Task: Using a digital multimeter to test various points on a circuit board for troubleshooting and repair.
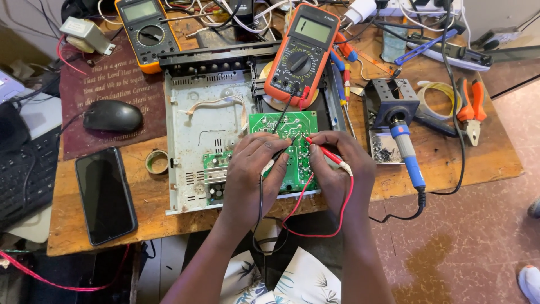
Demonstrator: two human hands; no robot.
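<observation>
Head view, looking down on a crowded wooden bench (450, 163). At the far left a keyboard (22, 174) pokes in at the edge, with a black phone (105, 194) lying face up beside it and a black mouse (112, 115) above on a maroon mat (107, 84). A small roll of tape (156, 161) sits between the phone and the opened metal case (191, 124) of some appliance.

Inside that case, toward its right half, lies the green circuit board (281, 126), its long axis running away from the person. Both hands rest directly over the near half of it. The left hand (253, 169) is pinched shut around a black probe (279, 153); the right hand (337, 166) is closed on a red probe (323, 151). The two tips angle inward and meet the board close together near its middle, so the hands sit side by side, nearly touching, neither clearly nearer the board than the other. The red and black leads loop down off the bench edge and back up to an orange meter (301, 53) propped at the far end of the board.

Right of the case stands a soldering iron (408, 152) with a blue handle, tip in its metal holder (390, 101). Orange-handled pliers (469, 110) lie furthest right. A second, yellow meter (147, 31) sits at the back left.
</observation>
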